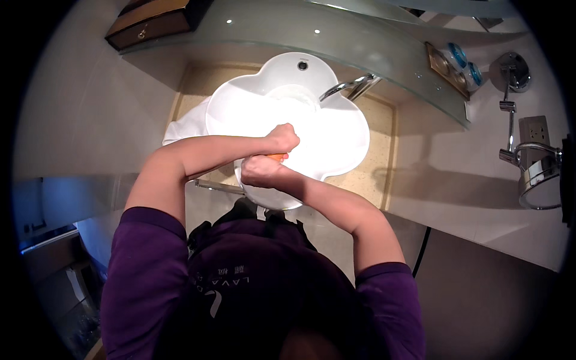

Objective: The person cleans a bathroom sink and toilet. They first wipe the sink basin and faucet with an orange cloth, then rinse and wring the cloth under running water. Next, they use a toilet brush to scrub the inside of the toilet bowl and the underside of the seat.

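Observation:
Over the white lobed ceramic washbasin (346,130), my left hand (283,137) is closed in a fist. My right hand (261,172) is closed just below it in the picture, the wrists close together. Between the two fists a small piece of an orange item (276,157), perhaps a cloth, shows, with fingertips at its end. The rest of it is hidden in the hands. A chrome faucet (348,85) reaches over the basin from the upper right. The bowl is washed out by glare.
White cloth (186,126) lies left of the basin on the beige stone counter (378,130). A curved glass shelf (270,27) runs behind it, with a wooden drawer box (153,27) at left and glasses (456,56) at right. A chrome arm with a round mirror (542,184) is at far right.

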Tool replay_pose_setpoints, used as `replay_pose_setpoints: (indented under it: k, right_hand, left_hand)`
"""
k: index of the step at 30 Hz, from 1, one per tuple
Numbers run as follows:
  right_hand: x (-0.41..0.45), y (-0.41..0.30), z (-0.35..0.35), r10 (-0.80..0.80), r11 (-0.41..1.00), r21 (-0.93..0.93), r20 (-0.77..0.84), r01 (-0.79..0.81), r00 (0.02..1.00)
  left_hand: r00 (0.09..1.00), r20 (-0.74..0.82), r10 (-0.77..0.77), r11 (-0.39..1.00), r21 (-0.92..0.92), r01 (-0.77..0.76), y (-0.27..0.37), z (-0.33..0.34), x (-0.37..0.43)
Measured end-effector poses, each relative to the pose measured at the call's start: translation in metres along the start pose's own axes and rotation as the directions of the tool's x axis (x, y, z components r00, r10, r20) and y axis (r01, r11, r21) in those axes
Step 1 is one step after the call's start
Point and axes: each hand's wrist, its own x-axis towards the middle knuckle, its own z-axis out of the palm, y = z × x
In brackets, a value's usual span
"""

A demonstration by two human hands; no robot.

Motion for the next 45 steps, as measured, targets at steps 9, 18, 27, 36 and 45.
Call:
replay_pose_setpoints:
  k: [9, 18, 27, 36, 45]
  right_hand:
    - [-0.004, -0.005, 0.011, 0.007, 0.982, 0.188, 0.032, -0.013, 0.999]
    - [-0.01, -0.017, -0.003, -0.074, 0.954, -0.3, -0.213, 0.006, 0.974]
    - [-0.028, -0.013, -0.061, 0.105, 0.966, 0.244, -0.06, -0.088, 0.993]
    - [-0.06, 0.027, 0.037, 0.971, 0.233, 0.406, -0.054, -0.884, 0.232]
    - [-0.022, 0.028, 0.116, 0.934, 0.102, -0.092, 0.351, -0.991, 0.063]
  left_hand:
    - [0.989, -0.147, 0.034, 0.999, 0.032, -0.03, -0.019, 0.015, 0.008]
    - [0.997, 0.071, -0.021, 0.886, -0.462, 0.051, -0.013, -0.006, -0.029]
    - [0.974, -0.11, 0.197, 0.826, -0.516, -0.226, -0.02, -0.05, -0.083]
    - [0.85, -0.516, -0.106, 0.44, -0.791, -0.425, -0.145, -0.184, -0.089]
    - [0.863, -0.441, -0.246, 0.736, -0.665, -0.13, -0.345, -0.115, 0.002]
